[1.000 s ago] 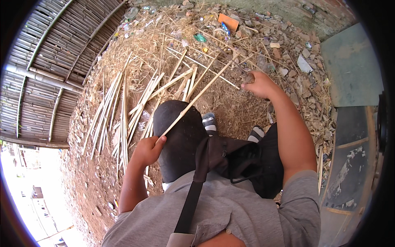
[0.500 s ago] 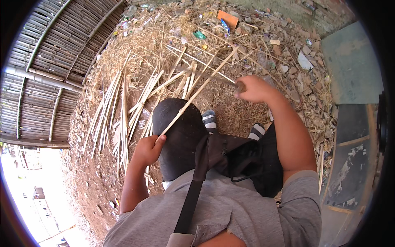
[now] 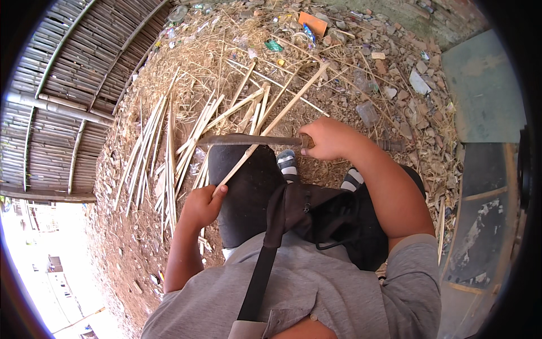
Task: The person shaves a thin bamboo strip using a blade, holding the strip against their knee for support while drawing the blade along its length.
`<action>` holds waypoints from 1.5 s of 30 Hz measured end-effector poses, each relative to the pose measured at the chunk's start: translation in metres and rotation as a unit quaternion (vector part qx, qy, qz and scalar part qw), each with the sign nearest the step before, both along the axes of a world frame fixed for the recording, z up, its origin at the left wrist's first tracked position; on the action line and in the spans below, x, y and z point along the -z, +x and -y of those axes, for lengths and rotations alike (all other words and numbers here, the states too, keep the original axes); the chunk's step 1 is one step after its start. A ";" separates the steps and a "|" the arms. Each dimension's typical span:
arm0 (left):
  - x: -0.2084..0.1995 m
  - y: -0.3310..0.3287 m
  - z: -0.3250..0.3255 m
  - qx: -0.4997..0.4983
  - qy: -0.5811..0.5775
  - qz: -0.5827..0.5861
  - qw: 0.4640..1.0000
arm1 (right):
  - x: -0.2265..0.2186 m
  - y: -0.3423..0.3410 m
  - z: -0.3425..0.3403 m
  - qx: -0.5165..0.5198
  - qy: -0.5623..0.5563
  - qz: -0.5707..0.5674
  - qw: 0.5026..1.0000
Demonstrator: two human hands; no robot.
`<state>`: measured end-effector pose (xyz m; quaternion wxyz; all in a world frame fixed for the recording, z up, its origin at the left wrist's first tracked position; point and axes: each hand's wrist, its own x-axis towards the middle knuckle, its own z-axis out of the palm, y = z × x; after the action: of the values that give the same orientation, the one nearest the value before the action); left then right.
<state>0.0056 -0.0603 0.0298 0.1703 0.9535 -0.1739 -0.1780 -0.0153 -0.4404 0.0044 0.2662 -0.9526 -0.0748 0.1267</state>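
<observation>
My left hand (image 3: 202, 206) grips the lower end of a long pale bamboo strip (image 3: 294, 100), thumb pressed along it. The strip slants over my dark-clad left knee and away to the upper right. In my right hand (image 3: 327, 139) is the handle of a machete (image 3: 243, 139), its long dark blade pointing left. That blade lies level across the strip just beyond the knee; whether it cuts into the strip I cannot tell. Several split bamboo strips (image 3: 148, 148) lie on the ground to the left, with more (image 3: 197, 129) fanned out beside the knee.
Straw, shavings and stones cover the ground. An orange piece (image 3: 313, 24), a green scrap (image 3: 274, 46) and a clear plastic piece (image 3: 367, 114) lie ahead. A slatted bamboo panel (image 3: 68, 96) stands left, a grey board (image 3: 485, 90) right. My sandalled feet (image 3: 288, 166) are below.
My right hand has come nearer and left, bringing the machete blade down along the strip toward my knee. My left hand and the strip stay almost in place.
</observation>
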 end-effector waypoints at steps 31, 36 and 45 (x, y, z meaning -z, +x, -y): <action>0.002 0.004 0.000 0.015 -0.017 -0.004 1.000 | 0.010 0.002 0.091 0.318 0.066 -0.027 0.946; 0.003 0.002 -0.001 0.019 -0.018 0.008 1.000 | 0.011 0.007 0.056 0.159 0.057 -0.012 0.985; 0.006 0.004 -0.007 0.003 -0.012 -0.019 1.000 | -0.007 0.005 0.028 0.029 0.035 -0.036 0.998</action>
<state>0.0095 -0.0535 0.0242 0.1844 0.9473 -0.1755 -0.1944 -0.0105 -0.4687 0.0118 0.3052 -0.9394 -0.0420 0.1502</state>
